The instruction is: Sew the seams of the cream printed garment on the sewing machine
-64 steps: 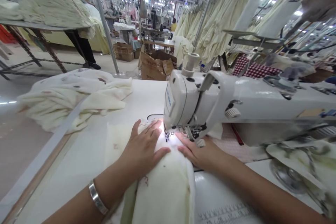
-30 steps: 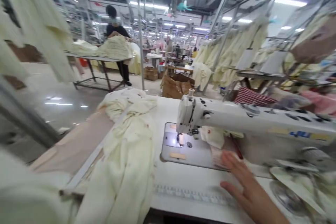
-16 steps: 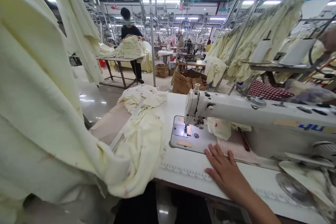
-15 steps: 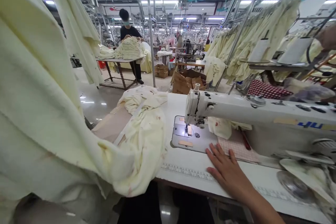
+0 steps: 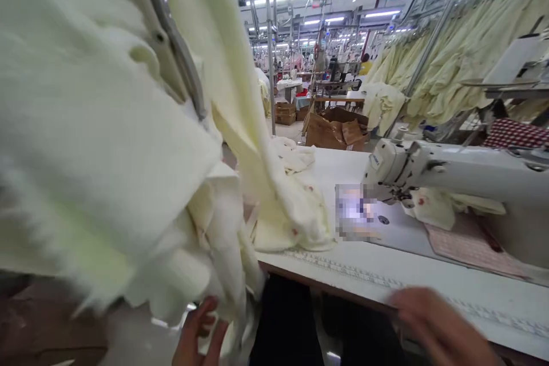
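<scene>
Pale yellow garments [image 5: 115, 143] hang in a big bundle on the left, blurred in front, and one long piece drapes onto the white sewing table [image 5: 338, 166]. Low beside the hanging cloth is my left hand [image 5: 199, 329], thumb and fingers apart, nothing visibly gripped; whether it touches the cloth I cannot tell. My right hand [image 5: 441, 320], smeared by motion, hovers at the table's front edge, and its fingers are unclear. Beyond it stands the white sewing machine [image 5: 454, 171], its needle area lit and pixelated. A small pale cloth piece [image 5: 433, 209] lies under the machine arm.
A grey clamp-like hanger part [image 5: 171, 34] juts through the hanging cloth. Printed ruler marks [image 5: 343, 266] run along the table front. Pink checked fabric [image 5: 472, 243] lies beside the machine. Behind are cardboard boxes [image 5: 334, 131] and a rack of yellow garments [image 5: 467, 57].
The view has turned left. My right hand has left the machine bed and come back to the table's front edge. My left hand has come into view below the hanging garments, which have shifted.
</scene>
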`<state>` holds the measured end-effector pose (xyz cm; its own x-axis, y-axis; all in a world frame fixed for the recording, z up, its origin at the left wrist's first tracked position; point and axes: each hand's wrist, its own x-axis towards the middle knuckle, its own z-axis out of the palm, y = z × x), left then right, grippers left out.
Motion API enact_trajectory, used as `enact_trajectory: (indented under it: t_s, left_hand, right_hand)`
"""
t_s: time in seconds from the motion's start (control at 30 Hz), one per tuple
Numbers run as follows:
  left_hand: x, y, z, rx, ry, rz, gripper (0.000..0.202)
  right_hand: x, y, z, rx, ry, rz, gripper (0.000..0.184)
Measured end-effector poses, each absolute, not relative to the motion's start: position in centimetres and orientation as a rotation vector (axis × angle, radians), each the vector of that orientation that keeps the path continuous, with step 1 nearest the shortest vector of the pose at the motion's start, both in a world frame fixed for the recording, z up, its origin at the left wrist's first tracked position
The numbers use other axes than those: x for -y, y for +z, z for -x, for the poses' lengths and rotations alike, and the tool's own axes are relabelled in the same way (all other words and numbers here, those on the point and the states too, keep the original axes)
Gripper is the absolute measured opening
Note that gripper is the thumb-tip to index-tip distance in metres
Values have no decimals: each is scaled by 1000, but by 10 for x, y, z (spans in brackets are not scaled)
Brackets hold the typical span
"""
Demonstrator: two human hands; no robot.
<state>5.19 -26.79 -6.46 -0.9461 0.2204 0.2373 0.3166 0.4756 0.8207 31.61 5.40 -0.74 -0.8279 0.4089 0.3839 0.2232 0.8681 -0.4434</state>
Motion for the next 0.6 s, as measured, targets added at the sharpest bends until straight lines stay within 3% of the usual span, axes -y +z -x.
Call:
enact_trajectory:
  t_s: [0.1,0.17,0.27,0.4,0.6]
  left_hand:
    - [244,-59,-51,2647,-1634,485,48]
    - [234,-58,-49,2688,-1671,542,40]
    - [231,-60,-57,2712,-1703,668,37]
    - [255,-64,-74,2718,-1688,701,34]
    - [308,-65,-85,2476,-1356,504,36]
  right_hand:
    - [31,-24,-266,2699,986,61,21]
    - [75,-45,-223,2618,1502,166,28]
    - [109,-77,-164,2502,1574,401,41]
    - [117,-107,-128,2436,1595,485,12]
    - [101,-104,-157,2236,1714,563,40]
